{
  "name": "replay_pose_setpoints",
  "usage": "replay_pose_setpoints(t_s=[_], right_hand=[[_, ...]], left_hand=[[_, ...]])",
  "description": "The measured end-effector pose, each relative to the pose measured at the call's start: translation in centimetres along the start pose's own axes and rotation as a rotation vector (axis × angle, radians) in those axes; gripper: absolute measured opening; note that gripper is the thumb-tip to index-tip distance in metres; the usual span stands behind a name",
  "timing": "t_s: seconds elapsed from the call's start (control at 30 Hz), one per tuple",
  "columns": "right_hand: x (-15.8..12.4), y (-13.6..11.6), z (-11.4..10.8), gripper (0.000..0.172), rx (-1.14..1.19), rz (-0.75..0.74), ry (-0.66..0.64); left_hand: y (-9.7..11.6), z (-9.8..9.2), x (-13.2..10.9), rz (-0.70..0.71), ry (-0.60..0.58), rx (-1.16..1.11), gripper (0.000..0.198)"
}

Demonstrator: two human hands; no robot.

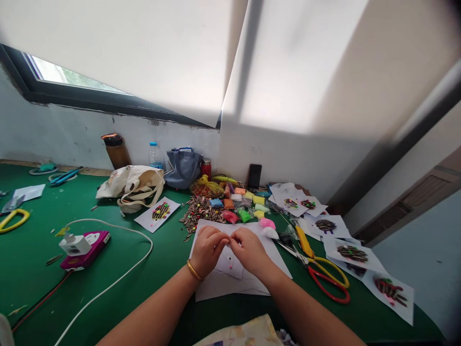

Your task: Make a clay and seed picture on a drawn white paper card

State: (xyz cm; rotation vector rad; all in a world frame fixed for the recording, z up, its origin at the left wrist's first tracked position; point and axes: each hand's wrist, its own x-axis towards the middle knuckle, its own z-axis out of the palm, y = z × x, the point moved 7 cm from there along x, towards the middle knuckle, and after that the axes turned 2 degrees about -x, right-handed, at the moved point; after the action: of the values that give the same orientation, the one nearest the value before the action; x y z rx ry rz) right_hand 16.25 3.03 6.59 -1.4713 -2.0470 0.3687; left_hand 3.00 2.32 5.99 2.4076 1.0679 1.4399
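Observation:
My left hand [208, 251], with a gold bangle at the wrist, meets my right hand [249, 251] fingertip to fingertip. Both are closed in a pinch, and whatever sits between the fingertips is too small to name. Beneath them a smaller white card [233, 270] bears a few tiny dark and pink marks. It rests on a large white sheet [254, 287]. Just beyond the hands are a heap of striped sunflower seeds [199, 215] and several small packets of coloured modelling clay [229, 204]. A pink lump [267, 223] and a white lump [271, 233] lie beside my right hand.
Scissors with red and yellow handles [328, 283] lie to the right, near several seed-decorated cards [394, 290]. Leftward are a purple power strip [85, 251], a white cable [149, 250], a decorated card [148, 222] and a cloth bag [133, 180]. A phone [254, 176] leans on the wall.

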Motion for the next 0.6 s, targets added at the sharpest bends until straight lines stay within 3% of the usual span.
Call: replay_pose_setpoints(t_s=[0.2, 0.4, 0.6], right_hand=[[0.3, 0.5, -0.8, 0.021, 0.003, 0.0, -0.006], [0.4, 0.4, -1.3, 0.019, -0.022, -0.046, 0.002], [0.2, 0.1, -1.2, 0.018, -0.033, -0.077, 0.01]], left_hand=[[0.5, 0.0, 0.4, 0.1, -0.069, 0.0, 0.015], [0.4, 0.0, 0.6, 0.137, -0.044, 0.008, 0.009], [1.6, 0.3, 0.7, 0.178, -0.14, 0.209, 0.01]])
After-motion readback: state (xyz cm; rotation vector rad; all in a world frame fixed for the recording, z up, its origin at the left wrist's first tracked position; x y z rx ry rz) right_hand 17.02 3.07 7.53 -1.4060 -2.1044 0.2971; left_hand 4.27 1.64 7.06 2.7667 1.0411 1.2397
